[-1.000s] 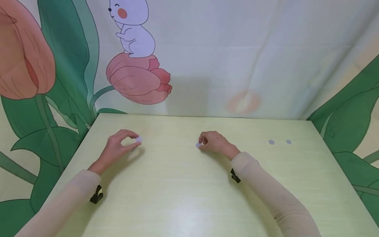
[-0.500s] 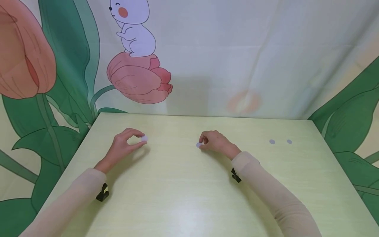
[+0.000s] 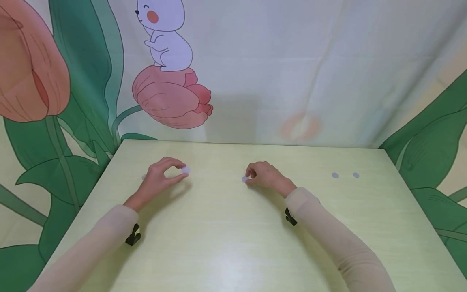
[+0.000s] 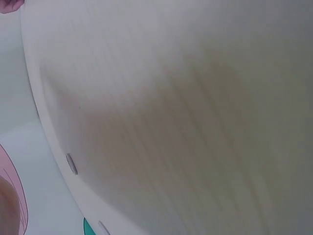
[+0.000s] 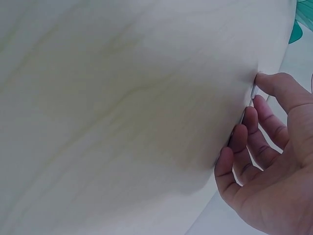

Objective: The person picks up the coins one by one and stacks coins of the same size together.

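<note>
My left hand (image 3: 158, 178) pinches the edges of a small pale lilac disc (image 3: 185, 170) between thumb and forefinger, left of the table's middle; its shadow falls on the table to the lower right. Farther right, my right hand (image 3: 265, 175) has its thumb and a fingertip on a second lilac disc (image 3: 245, 179). In the right wrist view that thin disc (image 5: 254, 91) shows edge-on between the thumb and forefinger, with the other fingers curled near the tabletop. Another disc (image 3: 144, 177) peeks out from behind my left hand, mostly covered.
Two more lilac discs, a nearer one (image 3: 335, 175) and an outer one (image 3: 356, 175), lie flat at the table's right. Two discs (image 4: 72, 164) lie near the far edge in the left wrist view. A printed cloth (image 3: 233, 73) hangs behind the pale wooden table (image 3: 226, 227).
My left hand has moved right with its disc, bringing it closer to the right hand. A disc behind the left hand has come into view. My right hand has stayed in place.
</note>
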The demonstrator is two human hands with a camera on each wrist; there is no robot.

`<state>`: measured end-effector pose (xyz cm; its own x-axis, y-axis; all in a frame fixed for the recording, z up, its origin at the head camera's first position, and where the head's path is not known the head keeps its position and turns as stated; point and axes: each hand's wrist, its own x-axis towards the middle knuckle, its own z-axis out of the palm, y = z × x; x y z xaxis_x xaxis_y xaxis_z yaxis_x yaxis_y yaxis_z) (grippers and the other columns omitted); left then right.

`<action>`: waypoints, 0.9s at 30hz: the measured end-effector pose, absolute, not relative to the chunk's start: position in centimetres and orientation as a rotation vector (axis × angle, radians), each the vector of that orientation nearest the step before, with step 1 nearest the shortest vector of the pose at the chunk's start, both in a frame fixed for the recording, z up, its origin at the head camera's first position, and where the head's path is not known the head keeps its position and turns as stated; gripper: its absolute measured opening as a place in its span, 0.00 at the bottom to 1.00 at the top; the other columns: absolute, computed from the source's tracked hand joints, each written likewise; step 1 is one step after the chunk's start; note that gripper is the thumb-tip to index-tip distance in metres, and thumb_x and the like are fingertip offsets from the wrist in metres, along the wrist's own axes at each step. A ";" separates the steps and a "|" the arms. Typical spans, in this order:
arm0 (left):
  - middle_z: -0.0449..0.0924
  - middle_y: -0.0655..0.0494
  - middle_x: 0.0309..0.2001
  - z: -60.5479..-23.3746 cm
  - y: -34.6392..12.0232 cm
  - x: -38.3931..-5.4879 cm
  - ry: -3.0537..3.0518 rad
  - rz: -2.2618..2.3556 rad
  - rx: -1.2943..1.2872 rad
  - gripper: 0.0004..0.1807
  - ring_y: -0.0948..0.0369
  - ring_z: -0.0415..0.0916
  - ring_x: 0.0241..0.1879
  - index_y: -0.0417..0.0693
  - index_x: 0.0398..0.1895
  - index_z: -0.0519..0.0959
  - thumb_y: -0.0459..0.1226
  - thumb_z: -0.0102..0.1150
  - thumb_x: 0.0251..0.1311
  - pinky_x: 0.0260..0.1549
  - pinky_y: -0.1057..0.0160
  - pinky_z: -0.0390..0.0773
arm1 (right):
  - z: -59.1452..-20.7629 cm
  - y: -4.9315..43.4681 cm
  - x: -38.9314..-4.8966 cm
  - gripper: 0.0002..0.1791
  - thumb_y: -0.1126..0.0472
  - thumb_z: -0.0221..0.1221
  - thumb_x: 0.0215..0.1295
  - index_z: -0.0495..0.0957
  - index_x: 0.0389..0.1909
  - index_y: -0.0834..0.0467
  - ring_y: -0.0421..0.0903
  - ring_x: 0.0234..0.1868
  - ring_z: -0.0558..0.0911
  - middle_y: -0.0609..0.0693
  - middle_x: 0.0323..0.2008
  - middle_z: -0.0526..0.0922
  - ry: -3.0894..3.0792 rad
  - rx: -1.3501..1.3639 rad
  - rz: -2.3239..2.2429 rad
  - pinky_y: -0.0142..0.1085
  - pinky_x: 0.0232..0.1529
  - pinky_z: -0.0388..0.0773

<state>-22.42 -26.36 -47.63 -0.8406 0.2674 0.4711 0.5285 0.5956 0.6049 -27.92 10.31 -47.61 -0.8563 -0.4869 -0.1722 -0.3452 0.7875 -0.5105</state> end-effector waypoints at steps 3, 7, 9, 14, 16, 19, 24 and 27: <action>0.84 0.57 0.45 -47.7 -26.2 -22.4 -2.496 -1.108 -0.653 0.16 0.59 0.78 0.48 0.49 0.46 0.86 0.36 0.77 0.54 0.52 0.78 0.70 | -47.5 10.3 -27.9 0.11 0.56 0.68 0.66 0.81 0.45 0.55 0.45 0.38 0.74 0.48 0.37 0.79 2.681 -0.643 -0.665 0.37 0.42 0.73; 0.84 0.57 0.45 -47.6 -26.0 -22.4 -2.503 -1.111 -0.647 0.16 0.59 0.78 0.48 0.49 0.47 0.86 0.36 0.77 0.54 0.52 0.79 0.70 | -47.3 10.3 -27.9 0.12 0.55 0.67 0.67 0.81 0.47 0.56 0.46 0.39 0.74 0.49 0.38 0.78 2.662 -0.640 -0.658 0.37 0.43 0.73; 0.84 0.58 0.46 -47.5 -26.0 -22.4 -2.509 -1.115 -0.640 0.16 0.60 0.78 0.49 0.50 0.47 0.85 0.36 0.77 0.54 0.53 0.78 0.70 | -47.2 10.4 -27.9 0.13 0.56 0.67 0.67 0.81 0.47 0.56 0.46 0.39 0.74 0.49 0.38 0.78 2.648 -0.636 -0.665 0.38 0.44 0.73; 0.84 0.58 0.46 -47.6 -26.0 -22.5 -2.506 -1.122 -0.637 0.16 0.60 0.78 0.49 0.50 0.47 0.85 0.36 0.77 0.54 0.53 0.77 0.71 | -47.3 10.5 -28.0 0.12 0.58 0.68 0.67 0.80 0.48 0.56 0.46 0.40 0.73 0.49 0.38 0.77 2.630 -0.651 -0.674 0.37 0.44 0.73; 0.84 0.58 0.46 -47.6 -25.9 -22.5 -2.495 -1.124 -0.645 0.16 0.60 0.78 0.49 0.50 0.47 0.86 0.36 0.77 0.54 0.53 0.77 0.71 | -47.4 10.5 -28.1 0.12 0.58 0.67 0.67 0.80 0.48 0.56 0.46 0.40 0.73 0.49 0.38 0.77 2.633 -0.661 -0.668 0.37 0.44 0.72; 0.84 0.57 0.45 -47.5 -25.7 -22.5 -2.472 -1.140 -0.665 0.17 0.59 0.78 0.49 0.49 0.47 0.86 0.34 0.77 0.53 0.53 0.79 0.70 | -47.5 10.4 -28.1 0.12 0.58 0.67 0.67 0.80 0.48 0.57 0.46 0.39 0.73 0.49 0.38 0.77 2.636 -0.672 -0.665 0.37 0.43 0.72; 0.84 0.55 0.44 -47.2 -25.0 -22.8 -2.448 -1.129 -0.718 0.17 0.58 0.78 0.48 0.46 0.47 0.86 0.33 0.78 0.52 0.53 0.78 0.71 | -47.6 10.4 -28.0 0.13 0.58 0.67 0.67 0.80 0.48 0.58 0.46 0.39 0.73 0.49 0.37 0.77 2.650 -0.684 -0.646 0.37 0.43 0.73; 0.84 0.56 0.44 -47.2 -24.7 -23.0 -2.459 -1.115 -0.723 0.17 0.59 0.78 0.48 0.47 0.47 0.86 0.34 0.78 0.53 0.53 0.76 0.72 | -47.6 10.3 -28.0 0.13 0.58 0.67 0.67 0.80 0.48 0.58 0.45 0.39 0.73 0.49 0.37 0.77 2.662 -0.690 -0.637 0.37 0.44 0.73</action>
